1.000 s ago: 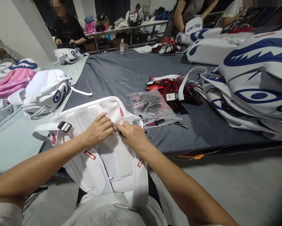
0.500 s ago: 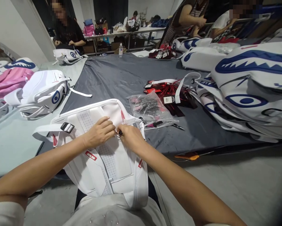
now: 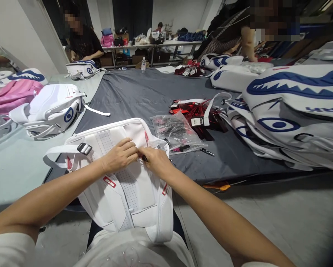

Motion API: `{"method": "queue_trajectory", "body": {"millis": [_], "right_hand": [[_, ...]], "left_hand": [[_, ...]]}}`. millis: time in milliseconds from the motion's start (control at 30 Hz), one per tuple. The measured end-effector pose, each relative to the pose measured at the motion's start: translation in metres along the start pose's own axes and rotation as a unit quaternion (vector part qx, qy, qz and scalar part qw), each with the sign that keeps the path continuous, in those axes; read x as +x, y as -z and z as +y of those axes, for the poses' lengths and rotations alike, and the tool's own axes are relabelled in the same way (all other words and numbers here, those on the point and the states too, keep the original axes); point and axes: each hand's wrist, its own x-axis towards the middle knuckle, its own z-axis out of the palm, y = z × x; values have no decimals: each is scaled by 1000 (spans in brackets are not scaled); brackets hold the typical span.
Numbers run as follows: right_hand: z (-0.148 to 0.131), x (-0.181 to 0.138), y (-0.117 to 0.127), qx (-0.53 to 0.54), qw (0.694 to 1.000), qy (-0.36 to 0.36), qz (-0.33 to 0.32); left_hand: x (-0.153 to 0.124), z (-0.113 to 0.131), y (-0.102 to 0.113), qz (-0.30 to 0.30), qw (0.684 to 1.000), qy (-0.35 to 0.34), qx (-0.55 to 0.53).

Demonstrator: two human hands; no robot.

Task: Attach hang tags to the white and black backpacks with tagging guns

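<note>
A white backpack (image 3: 127, 185) lies back-side up over the table edge and my lap, its padded back panel and shoulder straps showing. My left hand (image 3: 119, 155) and my right hand (image 3: 156, 162) meet near the top of the back panel. Both have their fingers pinched together on a small dark item between them, which I cannot make out. A black strap buckle (image 3: 84, 148) sits to the left of my left hand.
A clear bag of small parts (image 3: 177, 131) and a heap of red hang tags (image 3: 199, 109) lie on the grey table cover (image 3: 144, 92). White shark-face backpacks (image 3: 288, 111) are stacked at the right, more (image 3: 52, 109) at the left. Other people work at the far side.
My hands have stayed pinched together at the same spot on the backpack. The view has shifted slightly, and the person at the far right has leaned over the table.
</note>
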Motion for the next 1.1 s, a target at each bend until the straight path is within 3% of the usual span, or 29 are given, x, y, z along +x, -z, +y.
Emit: {"method": "queue_trajectory", "body": {"millis": [167, 333, 533, 600, 667, 733, 767, 867, 1000, 1100], "right_hand": [[-1, 3, 1, 41, 999, -10, 8], [-9, -6, -6, -21, 999, 8, 38], [-4, -3, -12, -116, 980, 88, 138], [0, 1, -11, -152, 970, 105, 156], [6, 4, -8, -187, 961, 130, 159], [11, 8, -2, -208, 952, 160, 160], [12, 12, 3, -213, 948, 173, 163], [5, 36, 21, -213, 941, 189, 182], [-22, 83, 52, -198, 947, 174, 186], [-32, 93, 67, -164, 961, 152, 161]], "left_hand": [[-2, 1, 1, 13, 1000, -6, -9], [-4, 1, 3, -5, 1000, 0, -10], [5, -5, 8, -20, 999, -6, -33], [5, -13, 14, 2, 999, 51, -15], [3, -24, 20, 25, 979, 197, 36], [-2, -34, 25, -3, 943, 325, 75], [-5, -37, 27, -32, 931, 353, 85], [-11, -39, 29, -79, 928, 345, 116], [-15, -36, 33, -58, 927, 345, 138], [-21, -38, 34, -70, 924, 361, 107]]}}
